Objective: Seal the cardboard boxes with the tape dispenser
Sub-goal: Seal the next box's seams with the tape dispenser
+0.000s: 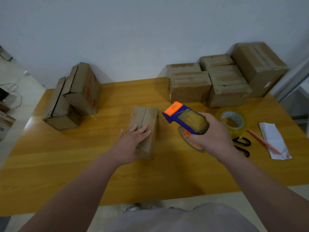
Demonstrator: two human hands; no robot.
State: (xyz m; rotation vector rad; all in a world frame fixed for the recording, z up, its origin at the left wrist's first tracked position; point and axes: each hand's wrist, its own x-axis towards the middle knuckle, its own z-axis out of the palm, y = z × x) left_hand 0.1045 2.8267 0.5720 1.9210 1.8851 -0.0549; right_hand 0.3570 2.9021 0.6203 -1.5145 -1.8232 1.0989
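Left hand [132,141] lies flat, fingers straight, on the box [150,114], whose long axis and seam run away beyond the fingertips. Right of them, the right hand [212,138] has its fingers wrapped round the dispenser [184,118], long axis slanting, orange nose pointing far-left.

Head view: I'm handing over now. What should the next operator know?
Hands: the left hand lies flat on the centre box, fingers straight; the right hand grips the dispenser in the air just right of that box.
Done: the right rear boxes look taped.
Left: the centre box's seam shows no tape; the two left boxes show dark open seams.
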